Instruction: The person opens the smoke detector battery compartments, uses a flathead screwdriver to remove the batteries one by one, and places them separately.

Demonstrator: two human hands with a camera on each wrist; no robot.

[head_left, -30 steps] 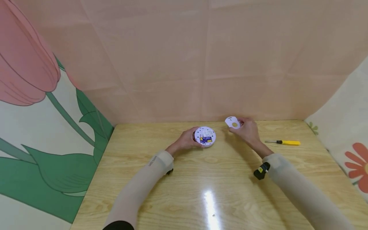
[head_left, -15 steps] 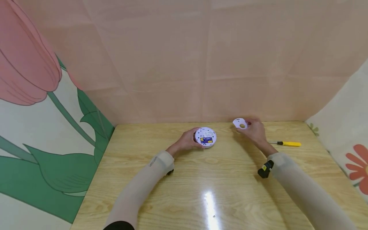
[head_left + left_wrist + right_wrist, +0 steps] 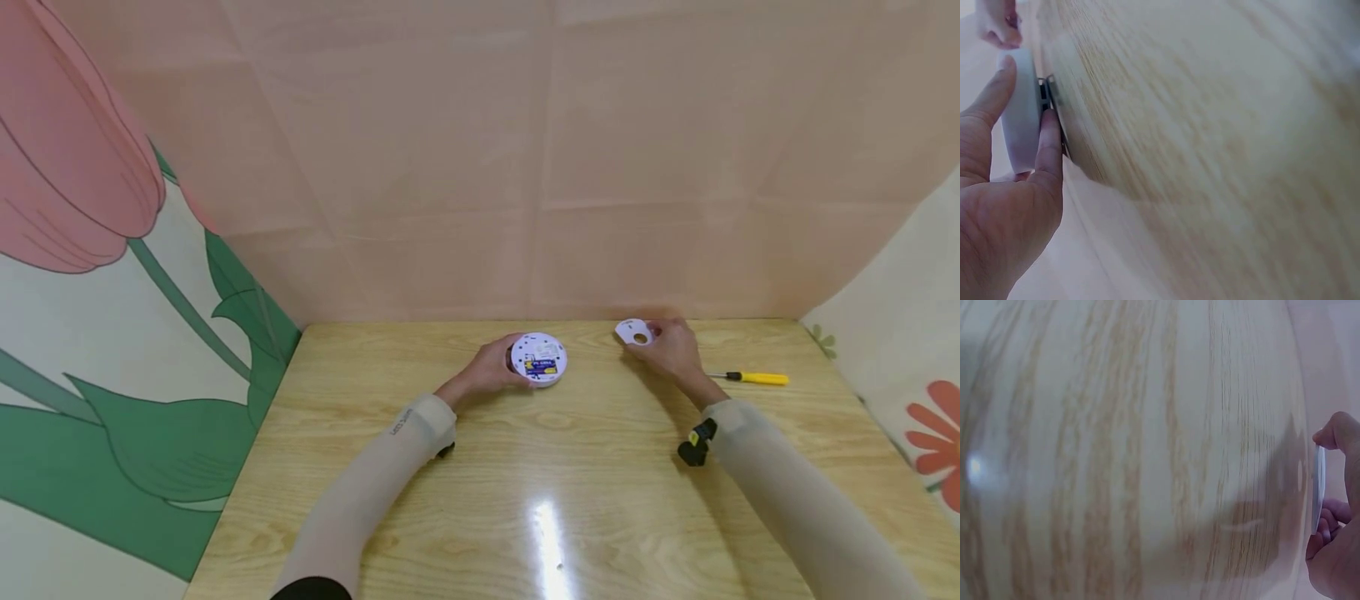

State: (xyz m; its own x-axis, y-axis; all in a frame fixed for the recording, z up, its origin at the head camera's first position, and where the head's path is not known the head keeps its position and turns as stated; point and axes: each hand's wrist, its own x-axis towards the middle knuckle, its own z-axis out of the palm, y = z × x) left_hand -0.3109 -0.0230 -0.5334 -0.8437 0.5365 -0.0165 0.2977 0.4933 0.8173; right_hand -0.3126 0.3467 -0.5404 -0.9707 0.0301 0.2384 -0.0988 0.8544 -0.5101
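My left hand (image 3: 491,364) grips a round white smoke detector (image 3: 531,345) by its left side, with a blue and yellow battery (image 3: 540,367) showing on its upward face. In the left wrist view, the thumb and fingers lie on either side of the white casing (image 3: 1021,119), close over the table. Off to the right, my right hand (image 3: 675,350) pinches a thin white plate (image 3: 627,328) with a round hole. The right wrist view has this plate (image 3: 1319,487) edge-on between thumb and fingers, low by the table's back edge.
A screwdriver with a yellow handle (image 3: 761,378) lies right of my right hand, its shaft partly hidden behind the wrist. A peach cloth backdrop (image 3: 420,250) rises at the back edge of the wooden table (image 3: 480,483). Printed flower panels stand on both sides.
My right hand has moved right and lower with the white plate, away from the smoke detector, and covers part of the screwdriver shaft. The left hand keeps its hold almost in place.
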